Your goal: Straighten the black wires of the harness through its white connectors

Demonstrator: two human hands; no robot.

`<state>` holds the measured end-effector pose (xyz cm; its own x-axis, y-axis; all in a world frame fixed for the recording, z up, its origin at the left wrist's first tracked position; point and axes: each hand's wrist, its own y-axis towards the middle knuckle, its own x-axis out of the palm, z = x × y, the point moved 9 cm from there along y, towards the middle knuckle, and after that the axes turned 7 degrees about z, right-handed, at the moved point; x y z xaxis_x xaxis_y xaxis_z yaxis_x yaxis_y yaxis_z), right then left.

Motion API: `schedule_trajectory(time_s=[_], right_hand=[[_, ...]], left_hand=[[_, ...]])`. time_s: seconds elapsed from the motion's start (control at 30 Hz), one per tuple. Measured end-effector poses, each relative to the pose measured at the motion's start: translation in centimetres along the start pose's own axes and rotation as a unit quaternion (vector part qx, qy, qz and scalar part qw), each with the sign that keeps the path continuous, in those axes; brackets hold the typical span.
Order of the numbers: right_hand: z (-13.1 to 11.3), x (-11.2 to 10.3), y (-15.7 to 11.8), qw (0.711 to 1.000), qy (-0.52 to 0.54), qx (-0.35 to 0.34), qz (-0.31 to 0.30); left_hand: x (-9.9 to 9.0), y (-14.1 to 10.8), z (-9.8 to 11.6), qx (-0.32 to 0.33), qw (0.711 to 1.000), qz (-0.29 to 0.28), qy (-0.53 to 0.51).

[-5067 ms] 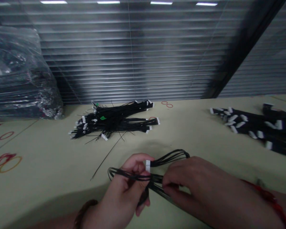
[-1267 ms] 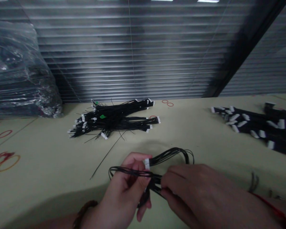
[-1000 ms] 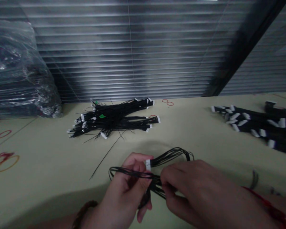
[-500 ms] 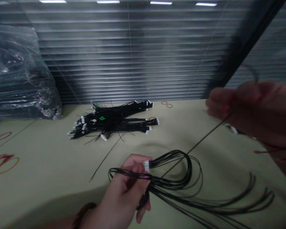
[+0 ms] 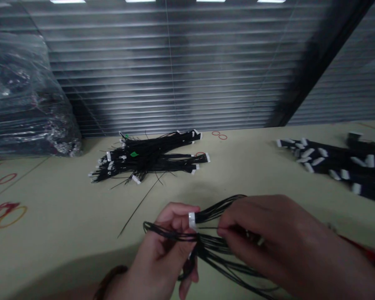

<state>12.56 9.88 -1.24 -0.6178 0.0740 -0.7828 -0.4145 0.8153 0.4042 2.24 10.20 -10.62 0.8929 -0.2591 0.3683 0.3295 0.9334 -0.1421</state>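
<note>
Black wires (image 5: 214,250), bunched and looping, sit clamped in the closed left hand (image 5: 158,248) above the pale tabletop (image 5: 50,254), a white connector (image 5: 192,220) sticking up by the thumb. The right hand (image 5: 268,237) pinches strands just beside it. Farther off lies a wire pile (image 5: 150,156) with a green tag (image 5: 134,154), any print too small to read.

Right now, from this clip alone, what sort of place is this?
Probably a wire-harness assembly bench. The left hand and right hand hold black wires; a pile of white-ended wires lies on the pale green work surface, with a second pile at right and a clear plastic bag at left.
</note>
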Motion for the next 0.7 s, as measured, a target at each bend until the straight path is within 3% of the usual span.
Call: schedule_trajectory(time_s=[0.27, 0.7], right_hand=[[-0.5, -0.1, -0.7, 0.999, -0.039, -0.030, 0.020], [-0.5, 0.7, -1.4, 1.000, -0.017, -0.020, 0.007]], left_hand=[[0.2, 0.0, 0.2, 0.019, 1.000, -0.020, -0.003], [-0.1, -0.2, 0.2, 0.033, 0.998, 0.003, 0.045]])
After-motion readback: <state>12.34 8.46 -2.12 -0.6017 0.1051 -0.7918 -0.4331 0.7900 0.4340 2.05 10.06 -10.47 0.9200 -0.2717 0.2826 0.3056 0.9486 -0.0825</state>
